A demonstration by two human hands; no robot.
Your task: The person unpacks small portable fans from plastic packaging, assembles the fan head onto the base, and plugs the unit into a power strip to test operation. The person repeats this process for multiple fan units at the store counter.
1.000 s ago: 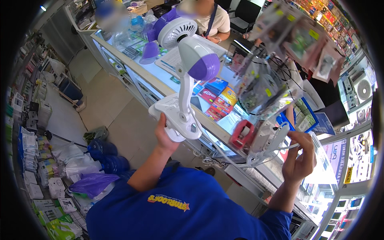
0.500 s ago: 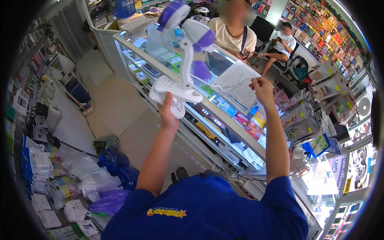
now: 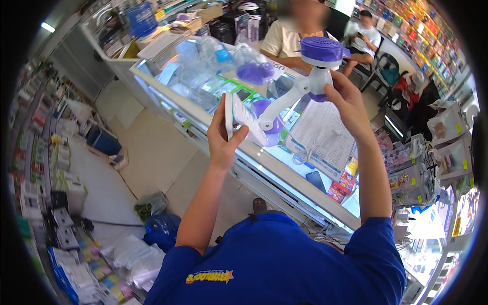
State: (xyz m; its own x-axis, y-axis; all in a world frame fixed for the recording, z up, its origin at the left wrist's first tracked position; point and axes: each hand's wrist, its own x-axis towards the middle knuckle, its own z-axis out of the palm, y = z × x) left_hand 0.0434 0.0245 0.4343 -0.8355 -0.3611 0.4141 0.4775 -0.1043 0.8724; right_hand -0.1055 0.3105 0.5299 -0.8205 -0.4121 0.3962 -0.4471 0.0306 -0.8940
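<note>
Above a glass display counter (image 3: 203,122), I hold a white and purple clip-on fan (image 3: 290,104) with a jointed arm. My left hand (image 3: 223,133) grips its flat white clip base, thumb on the near face and fingers behind. At the other end, my right hand (image 3: 348,101) holds the fan's head just under its round, vented purple housing (image 3: 320,50). Purple rounded pieces show behind the arm; I cannot tell whether all belong to the fan. Below my right hand, a written-on sheet or notebook (image 3: 320,132) lies on the counter, with a thin cable near its left edge.
Clear plastic wrapping (image 3: 208,58) lies on the counter's far left part. A dark phone (image 3: 316,179) sits near the sheet. Across the counter is a person in a light shirt (image 3: 279,38); another sits farther back. Hanging packs (image 3: 447,137) crowd the right, stocked shelves the left.
The fan's head has swung from upper left to the right. My right hand, earlier apart from it above the sheet, now holds it. My left hand has turned the base more upright.
</note>
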